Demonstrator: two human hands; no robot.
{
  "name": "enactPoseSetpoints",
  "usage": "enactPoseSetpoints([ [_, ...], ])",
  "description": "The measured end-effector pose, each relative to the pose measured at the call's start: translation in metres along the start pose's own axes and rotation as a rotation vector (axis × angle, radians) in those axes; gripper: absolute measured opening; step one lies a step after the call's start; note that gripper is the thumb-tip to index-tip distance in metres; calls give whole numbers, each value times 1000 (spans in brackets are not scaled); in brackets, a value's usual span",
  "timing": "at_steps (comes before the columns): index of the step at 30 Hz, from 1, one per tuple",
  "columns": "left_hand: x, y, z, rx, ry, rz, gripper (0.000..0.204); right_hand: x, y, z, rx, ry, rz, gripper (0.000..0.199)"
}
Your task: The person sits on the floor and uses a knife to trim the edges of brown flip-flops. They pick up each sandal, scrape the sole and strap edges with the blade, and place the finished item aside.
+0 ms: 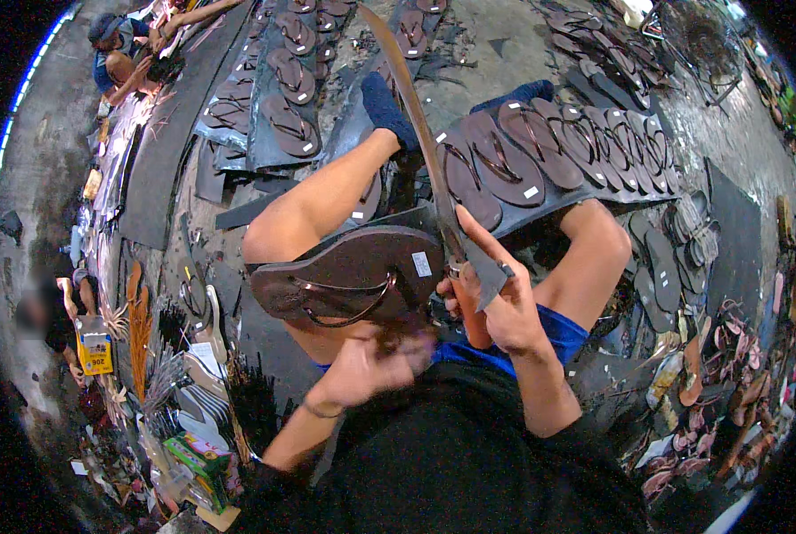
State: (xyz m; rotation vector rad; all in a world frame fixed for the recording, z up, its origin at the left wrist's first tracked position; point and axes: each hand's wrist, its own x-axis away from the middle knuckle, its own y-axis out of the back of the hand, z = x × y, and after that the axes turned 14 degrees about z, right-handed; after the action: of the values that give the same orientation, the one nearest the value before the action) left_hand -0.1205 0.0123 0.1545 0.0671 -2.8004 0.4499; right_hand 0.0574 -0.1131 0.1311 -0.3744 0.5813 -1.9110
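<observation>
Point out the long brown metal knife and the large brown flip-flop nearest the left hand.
Long brown metal knife [424, 126]: head view, middle of the blade.
Large brown flip-flop [349, 265]: head view, surface of the sole.

the sandal [353, 254] looks matt, its strap [349, 290] glossy, the blade [418, 116] metal.

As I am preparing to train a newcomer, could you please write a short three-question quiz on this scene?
1. Multiple choice: which hand holds the long knife? A) left B) right C) neither
2. True or false: a pale label shows on the sandal nearest the left hand.
3. Fill in the blank: the shorts are ____ in colour.

Key: 1. B, the right hand. 2. True. 3. Blue.
</observation>
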Motion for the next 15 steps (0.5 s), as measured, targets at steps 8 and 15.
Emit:
enactPoseSetpoints([
  [8,-107,-11,21,863,-523,-414,37,38,3,-3,422,111,-262,53],
  [15,-96,3,20,857,-411,-415,34,154,5,-29,978,-139,-360,32],
])
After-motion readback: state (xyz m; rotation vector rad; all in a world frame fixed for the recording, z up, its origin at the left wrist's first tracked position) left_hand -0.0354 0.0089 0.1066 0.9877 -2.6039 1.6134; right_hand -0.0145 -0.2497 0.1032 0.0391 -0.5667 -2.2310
